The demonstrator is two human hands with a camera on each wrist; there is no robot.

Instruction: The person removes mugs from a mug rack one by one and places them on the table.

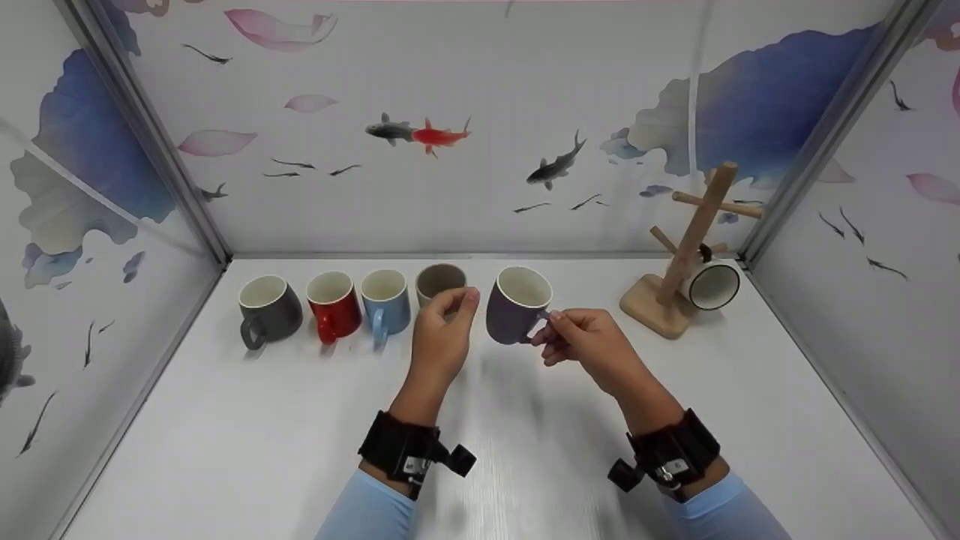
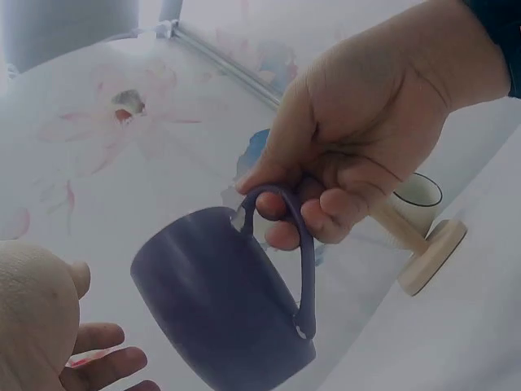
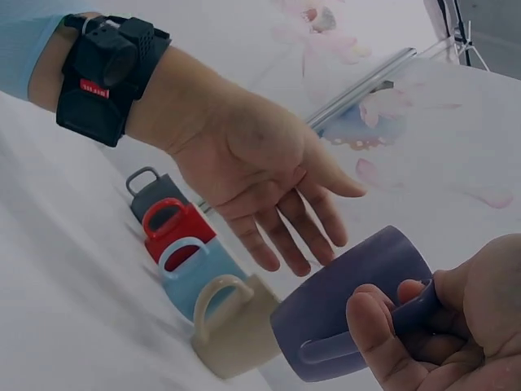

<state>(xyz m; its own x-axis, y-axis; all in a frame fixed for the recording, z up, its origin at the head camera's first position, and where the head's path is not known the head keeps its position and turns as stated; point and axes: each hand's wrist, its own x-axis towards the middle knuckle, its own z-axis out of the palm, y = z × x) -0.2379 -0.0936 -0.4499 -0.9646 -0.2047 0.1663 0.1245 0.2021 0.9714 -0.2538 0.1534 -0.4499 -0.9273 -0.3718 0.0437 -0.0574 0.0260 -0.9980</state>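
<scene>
A purple mug (image 1: 514, 311) hangs above the table, its handle gripped by my right hand (image 1: 592, 345). In the left wrist view the thumb and fingers close round the handle of the purple mug (image 2: 228, 301). Just left of the mug is my left hand (image 1: 442, 337), holding nothing; its fingers extend loosely toward the mug in the right wrist view. Behind that hand stands a beige mug (image 3: 240, 330), partly hidden in the head view. A light blue mug (image 1: 386, 304), a red mug (image 1: 334, 307) and a dark grey mug (image 1: 271, 311) continue the row leftward.
A wooden mug rack (image 1: 694, 240) stands at the back right, with pegs sticking out from its post. On a low peg hangs a white mug (image 1: 712, 285) with a dark rim. Printed panels wall the white table (image 1: 262, 435) at the back and sides.
</scene>
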